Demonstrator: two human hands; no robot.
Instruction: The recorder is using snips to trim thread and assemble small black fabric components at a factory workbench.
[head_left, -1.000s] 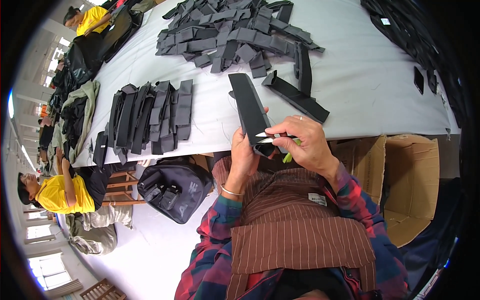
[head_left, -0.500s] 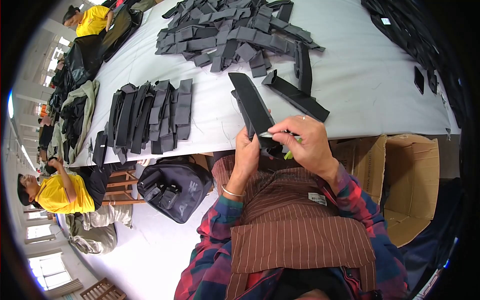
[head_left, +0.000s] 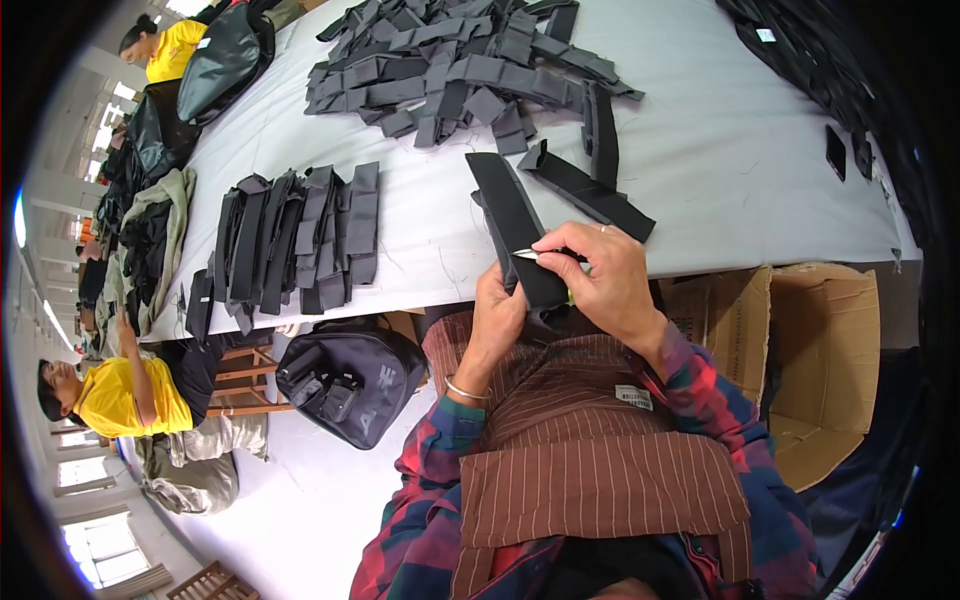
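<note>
White-covered desk (head_left: 720, 150) in a workroom. At its near edge, the left hand (head_left: 497, 315) grips a long black fabric strip (head_left: 512, 225), while the right hand (head_left: 600, 275) pinches a small silver-tipped tool (head_left: 530, 254) against it. Sorted strips (head_left: 290, 240) lie left, a loose pile (head_left: 460, 60) far, cardboard box (head_left: 800, 360) right, black bag (head_left: 345, 380) below.

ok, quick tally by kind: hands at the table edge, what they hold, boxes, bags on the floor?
Hands: 2, left hand, right hand
Black fabric strip held: 1
Small snips: 1
Cardboard box: 1
Black bag: 1
Total: 6
</note>
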